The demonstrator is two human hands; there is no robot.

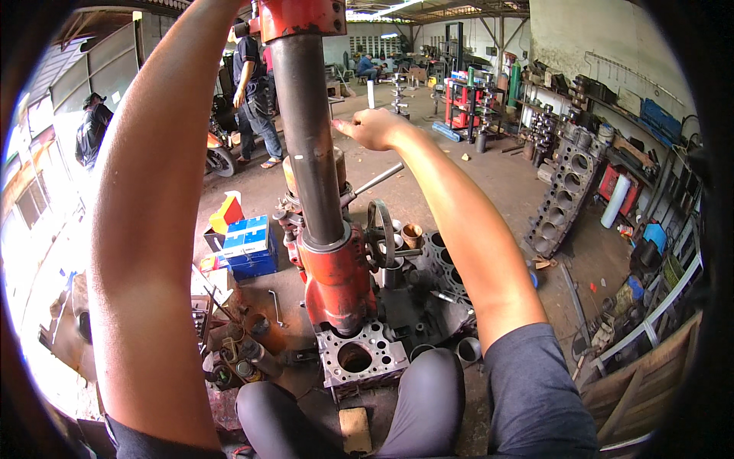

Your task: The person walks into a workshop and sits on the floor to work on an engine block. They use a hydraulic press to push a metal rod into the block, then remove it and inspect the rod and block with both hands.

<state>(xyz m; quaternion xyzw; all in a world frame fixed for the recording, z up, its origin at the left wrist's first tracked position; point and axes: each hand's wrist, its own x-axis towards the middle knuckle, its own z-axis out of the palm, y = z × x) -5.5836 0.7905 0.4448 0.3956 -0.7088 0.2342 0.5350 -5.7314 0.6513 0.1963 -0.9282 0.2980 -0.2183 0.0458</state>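
Note:
A red boring machine with a thick dark steel column (306, 138) stands upright in front of me. Its red base (332, 279) rests at the far edge of a metal engine block (375, 348), with one large round bore showing near my knees. My right hand (371, 128) is raised beside the column's right side. One finger stretches toward the steel, its tip at or very near the surface; the other fingers look bent and are partly hidden. My left forearm reaches up past the red upper head (302, 17), and its hand lies beyond the top edge.
A handwheel (380, 233) and a lever (378, 182) stick out from the machine. Blue boxes (250, 249) and a wrench (277, 308) lie to the left. Another engine block (562, 195) leans at right near crankshafts (543, 130). Two people stand at the back left; one sits far off.

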